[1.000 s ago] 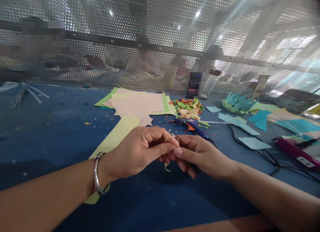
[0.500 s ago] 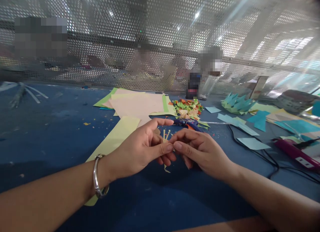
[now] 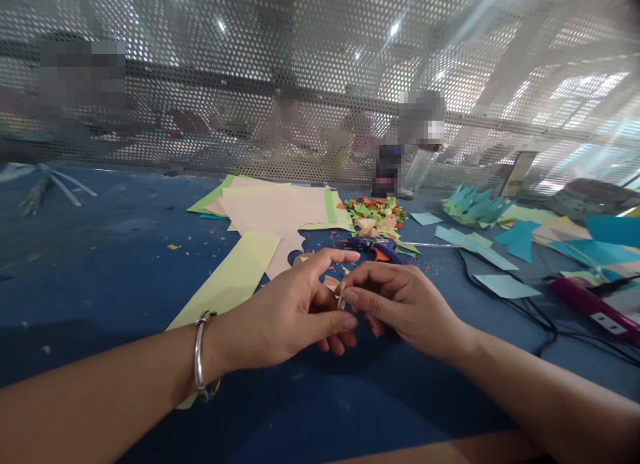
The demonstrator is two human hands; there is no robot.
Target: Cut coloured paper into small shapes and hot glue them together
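Small strip of pale paper point(image 3: 341, 297): upright in the gap between my two hands, above the table. My right hand point(image 3: 405, 297) pinches it between thumb and index finger; the other fingers curl beneath. My left hand point(image 3: 290, 311) is spread just beside it, index finger reaching out above, thumb below. I cannot tell whether its lower fingers touch the strip. A bracelet point(image 3: 199, 357) circles my left wrist.

Beyond the left hand, a long yellow paper point(image 3: 233, 271) lies slantwise, partly under my wrist. Its far end meets a stack of sheets, a pink sheet point(image 3: 270, 207) on top, green edges showing.

Beyond the fingers of my right hand lies a blue glue gun point(image 3: 395, 253) with an orange part. Just behind it: a heap of paper scraps point(image 3: 375, 212), mainly green and orange. To the right, light blue paper pieces point(image 3: 507, 286) lie near black cords point(image 3: 537, 317) and a purple power strip point(image 3: 583, 304). Farther back stands a spiky blue-green paper shape point(image 3: 475, 207).

All rests on a blue table point(image 3: 110, 257), specked with bits. At its far edge: a clear bottle point(image 3: 421, 172) near a perforated screen point(image 3: 200, 127).
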